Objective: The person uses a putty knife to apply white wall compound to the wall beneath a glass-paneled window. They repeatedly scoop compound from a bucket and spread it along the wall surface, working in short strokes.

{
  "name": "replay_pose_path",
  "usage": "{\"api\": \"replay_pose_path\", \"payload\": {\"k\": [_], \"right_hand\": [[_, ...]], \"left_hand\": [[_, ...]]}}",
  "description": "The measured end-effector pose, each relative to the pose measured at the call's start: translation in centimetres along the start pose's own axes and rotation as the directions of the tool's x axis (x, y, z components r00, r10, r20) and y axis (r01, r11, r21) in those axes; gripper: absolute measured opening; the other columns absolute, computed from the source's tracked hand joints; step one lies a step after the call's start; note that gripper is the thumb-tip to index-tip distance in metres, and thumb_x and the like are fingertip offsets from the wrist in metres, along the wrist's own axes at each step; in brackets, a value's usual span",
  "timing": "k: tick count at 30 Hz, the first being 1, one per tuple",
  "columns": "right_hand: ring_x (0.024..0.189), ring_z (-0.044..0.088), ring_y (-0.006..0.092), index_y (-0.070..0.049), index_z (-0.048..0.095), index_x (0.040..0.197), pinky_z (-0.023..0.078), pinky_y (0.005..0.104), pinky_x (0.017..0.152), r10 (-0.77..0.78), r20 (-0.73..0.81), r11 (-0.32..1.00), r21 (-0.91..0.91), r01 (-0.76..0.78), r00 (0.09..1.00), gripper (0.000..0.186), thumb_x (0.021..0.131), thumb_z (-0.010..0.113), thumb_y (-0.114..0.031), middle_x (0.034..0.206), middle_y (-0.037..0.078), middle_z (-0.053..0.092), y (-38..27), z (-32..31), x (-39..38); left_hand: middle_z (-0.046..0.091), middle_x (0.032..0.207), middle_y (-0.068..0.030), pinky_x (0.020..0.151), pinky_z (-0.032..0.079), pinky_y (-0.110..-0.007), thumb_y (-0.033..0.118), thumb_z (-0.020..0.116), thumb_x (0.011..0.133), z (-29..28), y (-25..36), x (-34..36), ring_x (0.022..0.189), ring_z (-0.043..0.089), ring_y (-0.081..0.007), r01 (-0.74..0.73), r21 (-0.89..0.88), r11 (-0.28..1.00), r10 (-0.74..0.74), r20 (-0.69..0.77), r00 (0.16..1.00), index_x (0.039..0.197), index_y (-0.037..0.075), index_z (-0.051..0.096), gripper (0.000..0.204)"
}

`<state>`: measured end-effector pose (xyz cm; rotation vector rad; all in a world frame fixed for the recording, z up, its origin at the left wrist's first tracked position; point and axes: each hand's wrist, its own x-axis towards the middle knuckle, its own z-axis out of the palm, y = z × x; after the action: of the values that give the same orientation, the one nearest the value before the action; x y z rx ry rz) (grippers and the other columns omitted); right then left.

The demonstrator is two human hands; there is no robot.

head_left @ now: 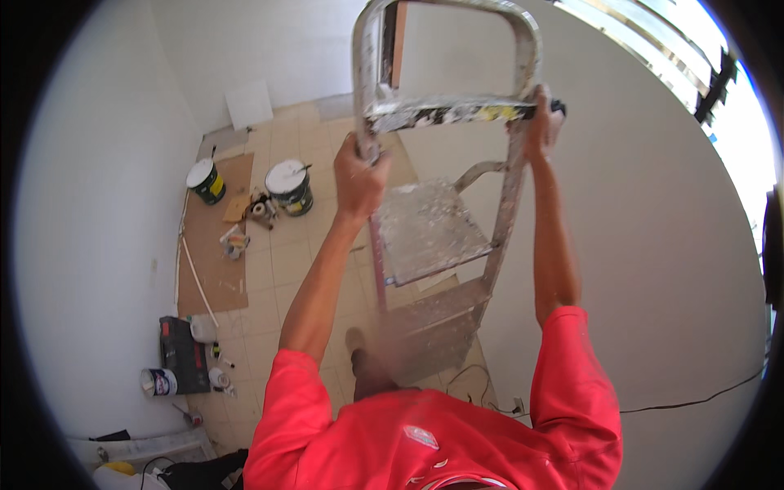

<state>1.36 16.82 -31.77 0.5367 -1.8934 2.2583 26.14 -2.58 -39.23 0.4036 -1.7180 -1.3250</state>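
Observation:
A paint-spattered metal stepladder (437, 233) stands upright in front of me, with a curved top rail, a platform and steps below. My left hand (362, 178) is wrapped round its left side rail, just under the top crosspiece. On the opposite side, my right hand (542, 126) grips the right rail at about the same height. Both arms reach forward from red sleeves. The ladder's feet are hidden or blurred beneath the steps, and one of my shoes shows beside it on the tiles.
Two paint buckets (288, 186) stand on the left, with rolls and tools near them. Brown floor covering (220, 253) runs along the left wall. Close by lie a dark toolbox (186, 355) and a white can (158, 382). A cable (694, 402) trails along the right wall.

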Motion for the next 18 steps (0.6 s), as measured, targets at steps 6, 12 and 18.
{"api": "replay_pose_path", "payload": {"k": [6,12,18], "right_hand": [[0.048,0.065,0.0266,0.008,0.064,0.095,0.056,0.0370,0.046,-0.114,-0.058,0.992,-0.067,0.111,0.992,0.055,0.098,0.058,-0.046,0.069,0.019,0.067,0.6,5.9,3.3],[0.045,0.059,0.0222,-0.003,0.060,0.079,0.051,0.0377,0.042,-0.210,-0.117,0.976,0.032,0.215,0.971,0.054,0.096,0.064,-0.054,0.060,0.011,0.059,-2.7,7.8,2.3],[0.040,0.054,0.0213,-0.008,0.057,0.076,0.047,0.0365,0.038,-0.284,-0.206,0.955,0.023,0.295,0.936,0.060,0.093,0.062,-0.066,0.058,0.007,0.054,-2.3,5.7,-0.4]], "left_hand": [[0.057,0.069,-0.0049,0.060,0.044,-0.033,0.015,0.069,0.079,-1.8,-2.0,7.8,0.061,0.050,-0.0144,-0.108,-0.040,0.993,0.110,0.058,0.992,0.083,0.000,0.058,0.020],[0.069,0.081,-0.0152,0.069,0.053,-0.040,0.019,0.074,0.081,-5.2,-0.9,11.0,0.072,0.065,-0.0260,-0.183,-0.013,0.983,0.183,0.106,0.977,0.095,-0.005,0.065,0.029],[0.061,0.067,-0.0068,0.058,0.046,-0.035,0.016,0.067,0.080,-5.8,-1.0,9.5,0.060,0.055,-0.0162,-0.346,-0.037,0.937,0.348,0.059,0.936,0.085,-0.002,0.062,0.019]]}}
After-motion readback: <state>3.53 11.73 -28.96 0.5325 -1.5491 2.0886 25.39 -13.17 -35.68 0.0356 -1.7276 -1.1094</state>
